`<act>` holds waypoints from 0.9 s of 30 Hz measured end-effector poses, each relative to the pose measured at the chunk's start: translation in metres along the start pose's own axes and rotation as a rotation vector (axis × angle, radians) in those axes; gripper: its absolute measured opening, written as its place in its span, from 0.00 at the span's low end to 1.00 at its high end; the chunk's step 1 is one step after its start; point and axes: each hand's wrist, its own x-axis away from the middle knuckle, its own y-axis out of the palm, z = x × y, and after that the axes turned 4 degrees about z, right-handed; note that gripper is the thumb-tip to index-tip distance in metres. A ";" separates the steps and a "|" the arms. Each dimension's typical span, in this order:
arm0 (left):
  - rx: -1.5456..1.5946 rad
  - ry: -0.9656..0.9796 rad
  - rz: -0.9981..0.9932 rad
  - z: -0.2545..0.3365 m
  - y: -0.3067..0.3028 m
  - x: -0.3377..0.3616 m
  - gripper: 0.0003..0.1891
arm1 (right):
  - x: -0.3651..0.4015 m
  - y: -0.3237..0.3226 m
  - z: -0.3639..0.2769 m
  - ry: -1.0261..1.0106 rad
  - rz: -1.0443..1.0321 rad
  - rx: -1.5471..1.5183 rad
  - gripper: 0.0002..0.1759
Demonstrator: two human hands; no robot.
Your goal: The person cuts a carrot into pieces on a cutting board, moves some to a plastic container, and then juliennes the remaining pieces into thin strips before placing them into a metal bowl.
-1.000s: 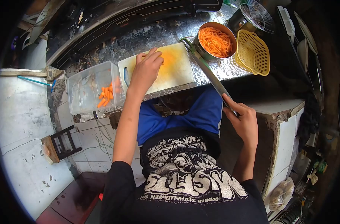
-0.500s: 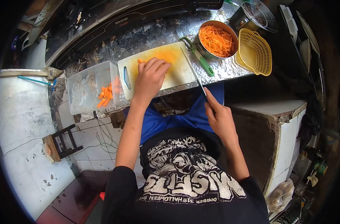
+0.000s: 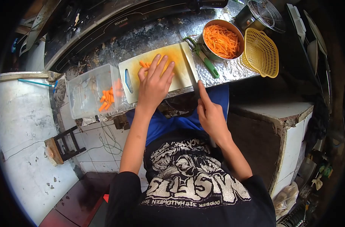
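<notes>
My left hand (image 3: 156,81) lies palm down on the white cutting board (image 3: 180,77), its fingers stretched and apart. Orange carrot pieces (image 3: 144,64) show by its fingertips; whatever is beneath the palm is hidden. My right hand (image 3: 213,119) is closed round the handle of a knife (image 3: 196,90), forefinger along its top. The blade points away from me at the board's right edge. Left of the board, a clear plastic container (image 3: 90,89) holds several short carrot chunks (image 3: 107,99). To the right stands a metal pot (image 3: 218,57) full of carrot strips (image 3: 221,41).
A green-handled peeler (image 3: 210,69) lies between board and pot. Beyond the pot sits a yellow basket (image 3: 260,53), with a wire strainer (image 3: 264,13) behind it. A black Rinnai stove (image 3: 138,19) runs along the back of the foil-covered counter (image 3: 233,73).
My left fingers have spread out over the board from a bunched position. My right hand has shifted slightly left with the knife, bringing its blade against the board's right side.
</notes>
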 end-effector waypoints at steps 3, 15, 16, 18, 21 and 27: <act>-0.021 0.081 -0.012 0.003 -0.013 -0.004 0.21 | -0.002 -0.007 0.004 0.014 0.013 0.024 0.38; 0.140 0.154 -0.006 0.012 -0.024 0.002 0.17 | 0.002 -0.015 0.004 0.187 0.052 0.042 0.34; 0.140 0.152 -0.009 0.017 -0.024 0.005 0.17 | 0.002 -0.015 0.005 0.188 0.050 0.041 0.34; 0.738 -0.164 -0.027 0.028 -0.021 0.017 0.13 | 0.003 -0.015 0.007 0.200 0.039 0.056 0.34; 1.308 -0.733 -0.047 0.032 -0.009 0.037 0.12 | 0.006 -0.015 0.007 0.210 0.056 0.035 0.34; 1.387 -1.034 0.075 0.021 -0.012 0.057 0.12 | 0.010 -0.021 0.007 0.267 0.033 0.017 0.33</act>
